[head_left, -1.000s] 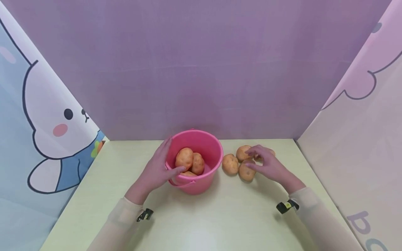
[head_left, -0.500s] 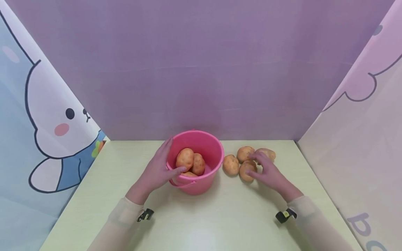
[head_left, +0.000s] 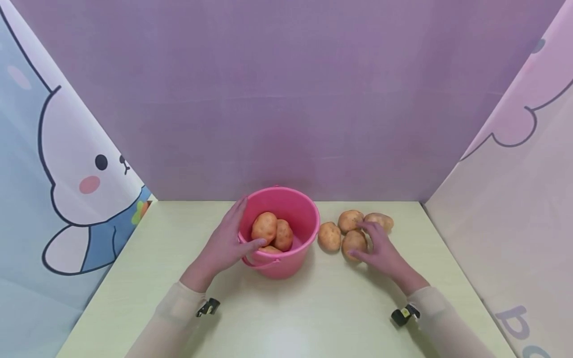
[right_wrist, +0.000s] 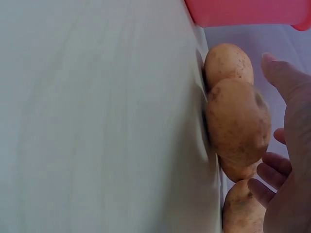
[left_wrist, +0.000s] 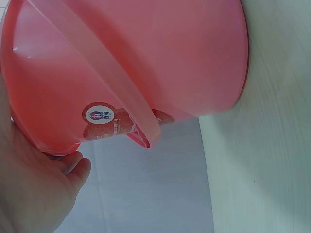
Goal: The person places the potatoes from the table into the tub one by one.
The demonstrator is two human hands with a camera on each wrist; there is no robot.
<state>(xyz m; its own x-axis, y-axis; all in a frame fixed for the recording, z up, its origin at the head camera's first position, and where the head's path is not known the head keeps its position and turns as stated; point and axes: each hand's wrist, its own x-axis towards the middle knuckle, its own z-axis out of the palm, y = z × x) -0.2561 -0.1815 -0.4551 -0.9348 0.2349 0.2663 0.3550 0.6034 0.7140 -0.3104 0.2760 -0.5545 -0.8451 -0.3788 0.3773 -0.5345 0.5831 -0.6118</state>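
My left hand (head_left: 224, 248) holds the rim of a pink bucket (head_left: 286, 263), its thumb lying over the near edge. In the left wrist view, that hand is at the rim of the bucket (left_wrist: 194, 53), whose handle (left_wrist: 109, 73) hangs down the side. Several potatoes (head_left: 264, 227) lie inside. My right hand (head_left: 382, 253) hovers with thumb and fingers spread around the nearest potato (head_left: 353, 243) of a group on the table. The right wrist view shows the fingers apart beside this potato (right_wrist: 238, 121), with a gap at the thumb.
Three more potatoes lie close by: one beside the bucket (head_left: 330, 236), one behind (head_left: 350, 221) and one at the far right (head_left: 380, 222). The pale table (head_left: 286, 318) meets a purple back wall (head_left: 286, 99). Printed cloth panels (head_left: 89, 223) stand at both sides.
My right hand has shifted slightly left and down, closer around the nearest potato, uncovering the far-right one. The left hand has stayed on the bucket rim.
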